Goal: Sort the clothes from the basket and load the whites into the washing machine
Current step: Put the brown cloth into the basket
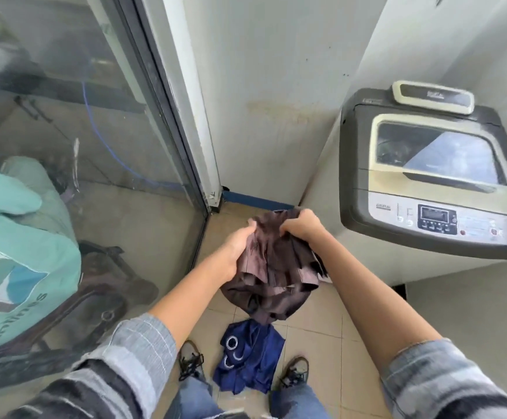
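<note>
A brown garment [271, 267] hangs bunched above a narrow strip of tiled floor [315, 322], between a glass door [94, 140] on the left and the washing machine [427, 182], lid down, on the right. The left hand [240, 243] and right hand [302, 226] each grip its top edge, fingers curled into the cloth. A blue garment [249, 358] lies between the person's shoes.

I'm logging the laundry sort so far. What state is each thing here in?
Brown garment: bunched, held up off the floor by both hands.
Left hand: grips the garment.
Right hand: grips the garment.
Blue garment: crumpled on the floor between the shoes.
Washing machine: lid closed.
</note>
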The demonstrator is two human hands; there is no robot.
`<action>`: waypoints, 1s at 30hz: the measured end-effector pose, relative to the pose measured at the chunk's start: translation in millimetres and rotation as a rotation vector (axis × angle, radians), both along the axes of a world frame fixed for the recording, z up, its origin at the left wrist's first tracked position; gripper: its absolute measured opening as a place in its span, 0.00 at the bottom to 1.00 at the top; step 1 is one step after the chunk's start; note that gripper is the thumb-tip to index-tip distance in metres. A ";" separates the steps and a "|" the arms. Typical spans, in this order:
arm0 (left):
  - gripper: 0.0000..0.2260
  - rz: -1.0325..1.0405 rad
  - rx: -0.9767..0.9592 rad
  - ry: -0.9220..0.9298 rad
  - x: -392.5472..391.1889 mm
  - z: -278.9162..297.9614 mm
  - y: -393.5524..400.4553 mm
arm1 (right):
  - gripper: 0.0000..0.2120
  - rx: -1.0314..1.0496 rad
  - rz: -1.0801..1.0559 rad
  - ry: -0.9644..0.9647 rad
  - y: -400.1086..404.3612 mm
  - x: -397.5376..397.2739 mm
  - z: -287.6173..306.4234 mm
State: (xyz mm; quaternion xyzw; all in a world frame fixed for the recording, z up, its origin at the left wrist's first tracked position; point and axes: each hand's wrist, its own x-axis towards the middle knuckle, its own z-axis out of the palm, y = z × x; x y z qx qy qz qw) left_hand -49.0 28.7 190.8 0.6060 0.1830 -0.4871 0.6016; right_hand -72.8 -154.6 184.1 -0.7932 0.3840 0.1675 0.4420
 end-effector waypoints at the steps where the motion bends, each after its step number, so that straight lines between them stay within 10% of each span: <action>1: 0.24 -0.036 0.055 -0.072 6.4 -12.4 -3.3 | 0.29 -0.029 0.004 -0.040 2.0 3.6 -13.1; 6: 0.29 -0.242 0.272 -0.485 28.3 -110.1 -18.8 | 0.10 -0.451 0.110 -0.562 4.1 -14.9 -109.7; 8: 0.19 -0.345 0.387 -0.634 23.9 -169.3 -18.0 | 0.10 -0.563 0.231 -0.451 8.9 -41.7 -172.8; 12: 0.18 -0.720 0.570 -0.451 -5.5 -290.3 -1.6 | 0.46 -0.322 0.419 0.204 18.1 -100.8 -305.8; 15: 0.30 -0.866 0.716 -0.664 -17.9 -365.4 15.9 | 0.66 -0.274 0.351 0.077 18.7 -119.8 -388.2; 22: 0.63 -1.007 0.770 -0.981 58.8 -474.5 -0.5 | 0.76 -0.398 0.516 -0.044 -1.8 -78.0 -504.1; 30: 0.36 -1.539 0.848 -1.132 45.6 -573.6 -24.5 | 0.70 -0.463 0.755 0.104 3.3 -44.0 -594.9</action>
